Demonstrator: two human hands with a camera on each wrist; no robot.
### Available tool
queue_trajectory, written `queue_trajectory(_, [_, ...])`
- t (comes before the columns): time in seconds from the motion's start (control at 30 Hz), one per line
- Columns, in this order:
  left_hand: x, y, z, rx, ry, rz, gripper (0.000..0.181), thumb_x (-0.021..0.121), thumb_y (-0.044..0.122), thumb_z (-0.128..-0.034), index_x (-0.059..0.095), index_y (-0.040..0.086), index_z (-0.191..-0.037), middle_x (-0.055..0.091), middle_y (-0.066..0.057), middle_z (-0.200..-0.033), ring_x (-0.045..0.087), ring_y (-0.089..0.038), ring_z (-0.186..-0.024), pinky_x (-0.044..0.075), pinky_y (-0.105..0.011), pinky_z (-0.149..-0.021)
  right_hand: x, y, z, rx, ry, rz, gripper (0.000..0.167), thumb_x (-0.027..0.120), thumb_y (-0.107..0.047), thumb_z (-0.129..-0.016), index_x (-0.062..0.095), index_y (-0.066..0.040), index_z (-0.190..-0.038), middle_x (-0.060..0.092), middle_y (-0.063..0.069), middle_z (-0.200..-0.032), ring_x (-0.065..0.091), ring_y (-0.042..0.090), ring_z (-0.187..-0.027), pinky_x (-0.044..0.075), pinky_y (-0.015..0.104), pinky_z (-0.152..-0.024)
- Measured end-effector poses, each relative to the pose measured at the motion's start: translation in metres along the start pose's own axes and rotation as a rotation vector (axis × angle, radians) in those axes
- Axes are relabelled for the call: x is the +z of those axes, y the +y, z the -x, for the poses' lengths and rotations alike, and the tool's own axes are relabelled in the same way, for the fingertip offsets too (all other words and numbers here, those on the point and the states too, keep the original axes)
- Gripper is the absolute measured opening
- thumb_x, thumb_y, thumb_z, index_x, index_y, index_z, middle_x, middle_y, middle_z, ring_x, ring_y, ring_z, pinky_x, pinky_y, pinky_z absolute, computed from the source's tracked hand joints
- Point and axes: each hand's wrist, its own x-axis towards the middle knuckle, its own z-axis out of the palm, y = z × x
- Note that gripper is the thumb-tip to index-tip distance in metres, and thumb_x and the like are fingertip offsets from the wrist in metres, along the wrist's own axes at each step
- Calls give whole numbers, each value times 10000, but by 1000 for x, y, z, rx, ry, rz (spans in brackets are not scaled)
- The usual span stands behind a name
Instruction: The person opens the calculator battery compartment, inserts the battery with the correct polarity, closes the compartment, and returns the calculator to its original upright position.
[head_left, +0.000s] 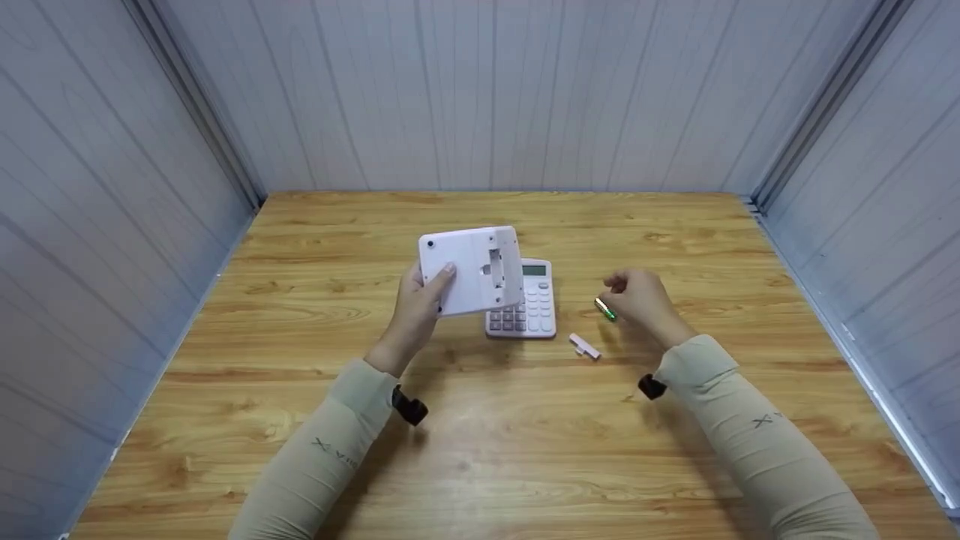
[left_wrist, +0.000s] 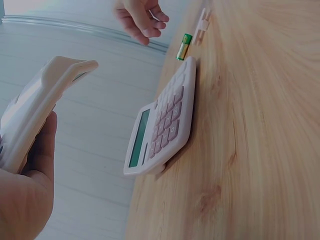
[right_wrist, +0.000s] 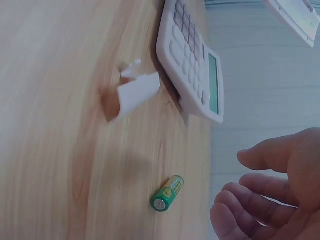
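My left hand [head_left: 418, 304] grips a white calculator turned back side up [head_left: 469, 262], thumb across its back, raised above the table. Its battery compartment [head_left: 496, 268] is uncovered and looks vacant. A second calculator [head_left: 541, 307] lies face up on the table, partly hidden behind the held one in the head view. My right hand [head_left: 641, 300] hovers over a green and gold battery [right_wrist: 168, 193] lying on the table, and in the right wrist view its loosely bent fingers hold nothing. Between battery and lying calculator rests a small white battery cover [head_left: 584, 346].
The wooden table [head_left: 480, 465] is bounded by pale panelled walls [head_left: 480, 97] at the back and both sides. Black bands with small devices [head_left: 409, 406] sit on both wrists.
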Motion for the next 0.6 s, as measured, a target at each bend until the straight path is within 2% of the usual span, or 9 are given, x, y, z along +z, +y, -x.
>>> queue_trajectory(0.2, [1,-1,-1,-17,15,3,430,520,117,-1137,472,-12,-1545,639,-250,-1435,735,-304,-1209,662,-423,-982,1,6,-10,13,-21,32,391,730,-112,-987,693,130,-1291,724,274,-1168,677,377,-1089,586,506,-963])
queue_trajectory(0.37, [2,0,-1,-32,22,5,434,521,114,-1136,466,-15,-1547,634,-260,-1448,726,-341,-1235,659,-441,-991,3,12,-17,21,-66,51,388,756,-123,-985,690,135,-1267,700,224,-1093,643,297,-973,568,439,-874])
queue_trajectory(0.5, [3,0,-1,-32,16,2,438,522,119,-1136,464,-9,-1550,631,-260,-1453,723,-364,-1249,659,-450,-989,7,15,-19,19,-87,51,331,760,-100,-979,698,124,-1215,668,176,-1044,593,234,-892,535,358,-780])
queue_trajectory(0.6, [5,-1,0,-29,18,5,435,524,115,-1132,469,-19,-1542,635,-272,-1445,732,-367,-1231,663,-453,-976,10,16,-20,20,-90,65,232,759,-81,-969,718,90,-1121,672,159,-1029,572,219,-868,513,340,-756])
